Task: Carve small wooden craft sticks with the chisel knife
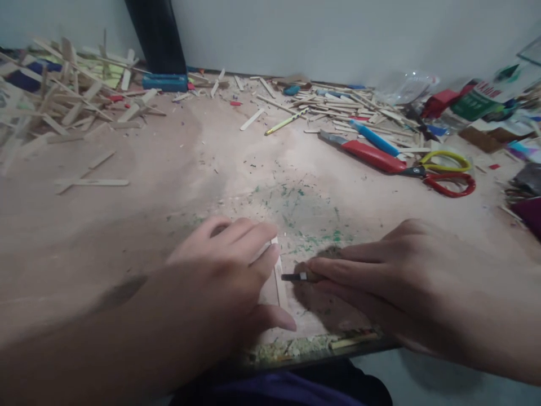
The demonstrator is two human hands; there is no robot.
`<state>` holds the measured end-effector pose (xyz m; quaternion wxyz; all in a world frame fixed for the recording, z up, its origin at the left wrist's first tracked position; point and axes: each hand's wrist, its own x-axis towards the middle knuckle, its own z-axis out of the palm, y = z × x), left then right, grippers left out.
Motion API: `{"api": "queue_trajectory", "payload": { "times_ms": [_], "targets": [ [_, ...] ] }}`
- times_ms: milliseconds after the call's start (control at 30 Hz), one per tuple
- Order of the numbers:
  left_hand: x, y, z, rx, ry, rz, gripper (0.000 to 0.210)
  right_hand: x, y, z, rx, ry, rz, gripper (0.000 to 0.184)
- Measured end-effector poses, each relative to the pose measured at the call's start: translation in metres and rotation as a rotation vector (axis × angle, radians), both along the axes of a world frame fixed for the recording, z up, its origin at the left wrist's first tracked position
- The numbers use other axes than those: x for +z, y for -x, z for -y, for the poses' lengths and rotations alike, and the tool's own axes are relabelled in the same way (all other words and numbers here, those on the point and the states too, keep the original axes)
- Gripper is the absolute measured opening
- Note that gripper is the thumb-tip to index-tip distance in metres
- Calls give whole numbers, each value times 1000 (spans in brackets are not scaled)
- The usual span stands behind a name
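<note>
Near the table's front edge, my left hand [236,265] holds a pale wooden craft stick [278,276] down against the tabletop. Its fingertips press the far end and its thumb lies by the near end. My right hand [380,270] is closed around the short wooden handle of a small carving chisel [295,277]. The chisel's narrow dark blade points left, and its tip is at the stick's right side; whether it cuts in cannot be made out. Most of the handle is hidden by my fingers.
Craft sticks pile up at the back left [76,96] and back right [346,104]. Red-and-yellow-handled scissors [448,172], a red cutter [372,156] and a blue pen-like tool [374,138] lie right. Two crossed sticks [95,182] lie left. Green scraps [308,237] dot the tabletop.
</note>
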<state>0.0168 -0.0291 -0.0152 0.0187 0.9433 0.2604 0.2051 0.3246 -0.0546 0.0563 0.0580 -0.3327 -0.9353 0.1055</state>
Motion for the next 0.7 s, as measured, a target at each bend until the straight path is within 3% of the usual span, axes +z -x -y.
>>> {"api": "queue_trajectory", "payload": {
  "times_ms": [100, 200, 367, 467, 700],
  "targets": [
    [3, -1, 1, -4, -42, -9, 77, -6, 3, 5, 14, 21, -36, 42],
    [11, -4, 1, -13, -71, -33, 77, -21, 7, 20, -90, 81, -137, 44],
    [23, -8, 1, -36, -44, -98, 71, -46, 17, 47, -158, -136, -255, 42],
    [24, -6, 0, -29, -40, -80, 73, -51, 22, 52, -191, -168, -274, 34],
    [15, 2, -4, -9, -40, -102, 62, -55, 22, 50, -208, -188, -290, 39]
  ]
}}
